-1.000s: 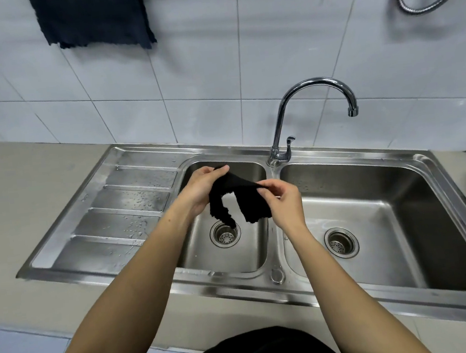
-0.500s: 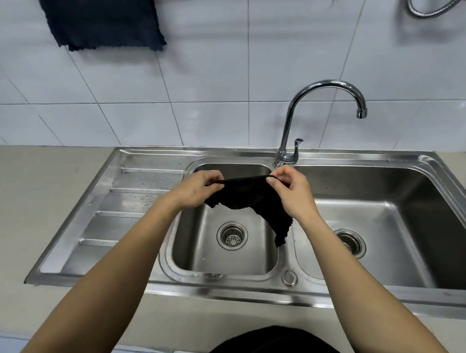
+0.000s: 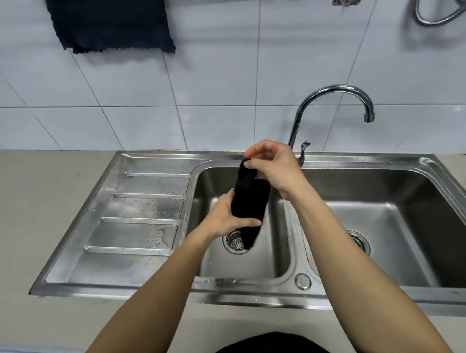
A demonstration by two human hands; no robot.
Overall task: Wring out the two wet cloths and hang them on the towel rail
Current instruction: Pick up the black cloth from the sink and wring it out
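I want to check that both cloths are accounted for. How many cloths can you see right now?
2. A black bunched cloth is gripped between the left hand and right hand over the left steel basin. A dark blue cloth hangs on the wall above. None other shows.

Left hand (image 3: pixel 224 216) low, right hand (image 3: pixel 275 169) high, both fists closed.
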